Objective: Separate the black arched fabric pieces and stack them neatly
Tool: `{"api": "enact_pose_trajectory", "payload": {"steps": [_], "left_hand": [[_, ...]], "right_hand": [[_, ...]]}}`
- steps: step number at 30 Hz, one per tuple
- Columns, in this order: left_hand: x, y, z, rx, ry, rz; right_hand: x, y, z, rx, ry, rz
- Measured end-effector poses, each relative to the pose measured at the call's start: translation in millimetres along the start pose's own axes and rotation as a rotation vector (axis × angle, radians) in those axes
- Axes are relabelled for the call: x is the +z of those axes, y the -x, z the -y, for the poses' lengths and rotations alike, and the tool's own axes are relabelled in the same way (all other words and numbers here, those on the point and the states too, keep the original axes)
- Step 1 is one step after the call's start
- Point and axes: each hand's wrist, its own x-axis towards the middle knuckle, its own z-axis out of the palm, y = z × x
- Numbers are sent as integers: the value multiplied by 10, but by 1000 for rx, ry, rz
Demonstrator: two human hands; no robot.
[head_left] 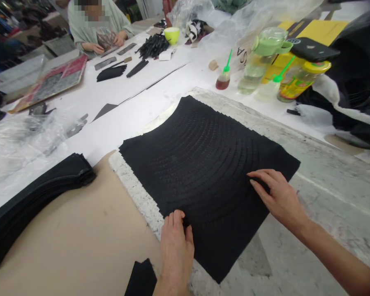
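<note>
Though near sheets [209,164], bottles [249,80] apart

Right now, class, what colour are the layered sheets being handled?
The layered sheets are black, clearest in the head view.

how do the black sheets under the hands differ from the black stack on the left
The black sheets are fanned out, many curved edges showing; the black stack is piled, edges nearly flush. The black sheets form a broad, flat spread; the black stack is a thick, curved band. Both are black and layered.
</note>
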Motion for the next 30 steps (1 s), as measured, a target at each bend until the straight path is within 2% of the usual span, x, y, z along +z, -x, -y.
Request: {"api": "enact_pose_trajectory", "payload": {"steps": [4, 8, 11, 15, 19, 25, 30], "left_hand": [[16, 85, 76, 73, 46, -97], [43, 153, 143, 275, 22, -225], [73, 198, 193, 399, -64, -203], [96, 289, 273, 399, -145, -152], [81, 374, 365, 377, -144, -135], [54, 325, 452, 369, -89, -178], [-12, 310, 461, 360, 12, -250]], "right_hand": [[73, 181, 343, -95, -115, 67], [170, 387, 692, -196, -172, 218], [248, 517, 909, -262, -150, 311], [347, 663, 1093, -347, -89, 348], [405, 762, 1155, -396, -26, 313], [451, 768, 1200, -430, 15, 286], [531, 741, 1276, -401, 47, 307]]}}
